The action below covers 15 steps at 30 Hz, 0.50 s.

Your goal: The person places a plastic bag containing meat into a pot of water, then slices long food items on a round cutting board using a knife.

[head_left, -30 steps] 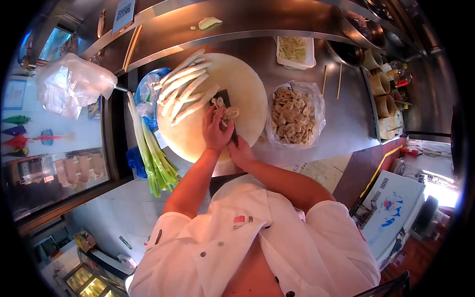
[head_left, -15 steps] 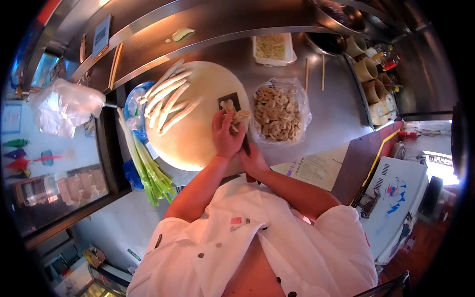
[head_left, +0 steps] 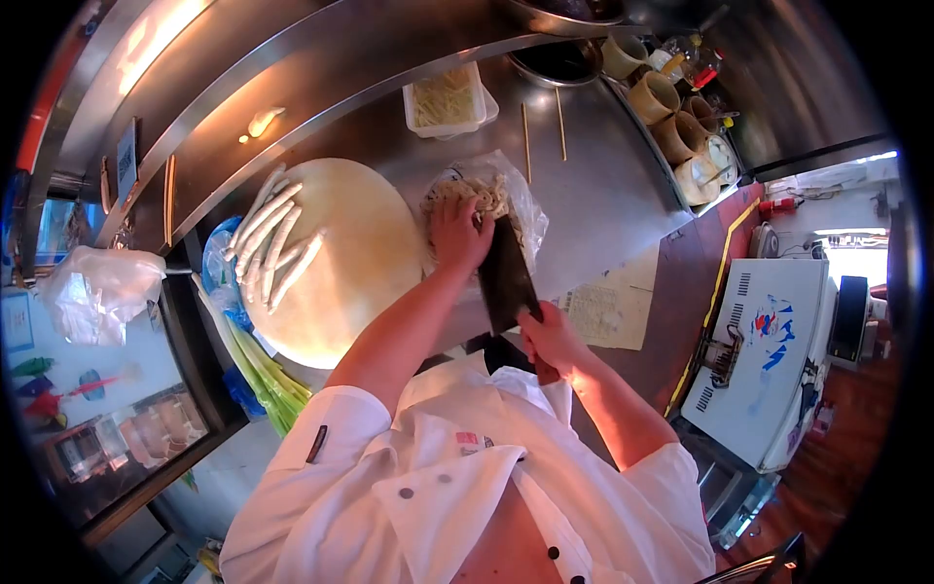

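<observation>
My right hand (head_left: pixel 553 343) grips the handle of a cleaver (head_left: pixel 508 277), its broad dark blade pointing away from me over the counter. At the blade's far end, my left hand (head_left: pixel 460 237) is closed over pale brown slices (head_left: pixel 489 195), perhaps mushroom. Both the slices and the blade's tip are over a clear plastic bag (head_left: pixel 530 219) of similar slices, which my hand and the blade partly cover. Left of it is a round, pale chopping board (head_left: pixel 365 253) with several long white stalks (head_left: pixel 268 243) on its left side.
Green-and-white leeks (head_left: pixel 258 375) lie left of the board. Behind the bag stand a white tub (head_left: pixel 445 100) of pale strips and two chopsticks (head_left: pixel 561 125). Cups (head_left: pixel 652 97) line the right side. A printed sheet (head_left: pixel 608 310) lies by the counter's front edge.
Both hands have moved right from the board to the bag, with the cleaver and slices. The dark blade, mostly hidden before, now shows over the bag. The view has shifted and turned.
</observation>
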{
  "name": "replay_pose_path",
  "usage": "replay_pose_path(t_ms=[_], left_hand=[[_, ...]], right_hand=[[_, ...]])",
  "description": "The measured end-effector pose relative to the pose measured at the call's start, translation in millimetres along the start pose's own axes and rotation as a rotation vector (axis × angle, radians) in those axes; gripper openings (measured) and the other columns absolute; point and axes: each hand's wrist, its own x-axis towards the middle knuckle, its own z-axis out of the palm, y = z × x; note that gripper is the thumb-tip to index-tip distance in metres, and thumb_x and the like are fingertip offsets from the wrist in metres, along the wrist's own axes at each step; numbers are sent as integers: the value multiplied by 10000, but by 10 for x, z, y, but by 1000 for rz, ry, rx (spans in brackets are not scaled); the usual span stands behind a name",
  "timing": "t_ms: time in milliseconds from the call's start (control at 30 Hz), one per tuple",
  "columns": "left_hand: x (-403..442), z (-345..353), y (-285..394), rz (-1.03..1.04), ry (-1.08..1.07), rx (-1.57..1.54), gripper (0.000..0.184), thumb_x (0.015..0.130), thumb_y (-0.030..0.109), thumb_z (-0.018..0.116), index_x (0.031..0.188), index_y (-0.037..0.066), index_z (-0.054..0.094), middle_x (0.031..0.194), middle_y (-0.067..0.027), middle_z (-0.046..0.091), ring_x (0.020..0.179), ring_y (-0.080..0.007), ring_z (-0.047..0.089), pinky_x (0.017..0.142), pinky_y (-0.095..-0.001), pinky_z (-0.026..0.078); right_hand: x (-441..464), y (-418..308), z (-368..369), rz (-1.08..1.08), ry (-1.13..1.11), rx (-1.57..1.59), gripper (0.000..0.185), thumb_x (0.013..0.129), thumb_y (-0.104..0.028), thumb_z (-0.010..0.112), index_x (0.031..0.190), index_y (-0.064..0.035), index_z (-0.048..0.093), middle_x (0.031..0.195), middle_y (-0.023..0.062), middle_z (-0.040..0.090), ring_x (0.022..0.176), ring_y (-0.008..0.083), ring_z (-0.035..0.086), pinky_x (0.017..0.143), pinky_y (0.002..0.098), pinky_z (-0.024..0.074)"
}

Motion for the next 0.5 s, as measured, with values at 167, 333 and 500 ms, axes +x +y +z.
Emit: replay_pose_path(t_ms=[167, 333, 500], left_hand=[[-200, 80, 172, 175, -180, 230, 551, 1003, 442, 549, 1463, 139, 556, 1640, -191, 373, 1556, -427, 257, 1263, -622, 138], [-256, -154, -20, 333, -151, -171, 362, 965, 253, 609, 1289, 99, 660, 1427, -184, 574, 1406, -436, 456, 1182, -555, 340], [-503, -1167, -406, 144, -281, -93, 236, 906, 108, 614, 1127, 71, 689, 1135, -134, 714, 1292, -356, 560, 1134, -496, 416]], right_hand=[[-212, 251, -457, -54, 161, -70, 187, 1034, -201, 607, 1002, -31, 536, 649, 34, 547, 491, 138, 528, 438, 331, 437], [-151, 218, -699, -194, 286, -91, 195, 1032, -195, 599, 997, -12, 541, 620, 63, 569, 459, 166, 551, 422, 343, 430], [25, 183, -748, -198, 319, -91, 198, 1031, -200, 601, 979, -18, 541, 620, 70, 577, 454, 170, 553, 424, 353, 443]])
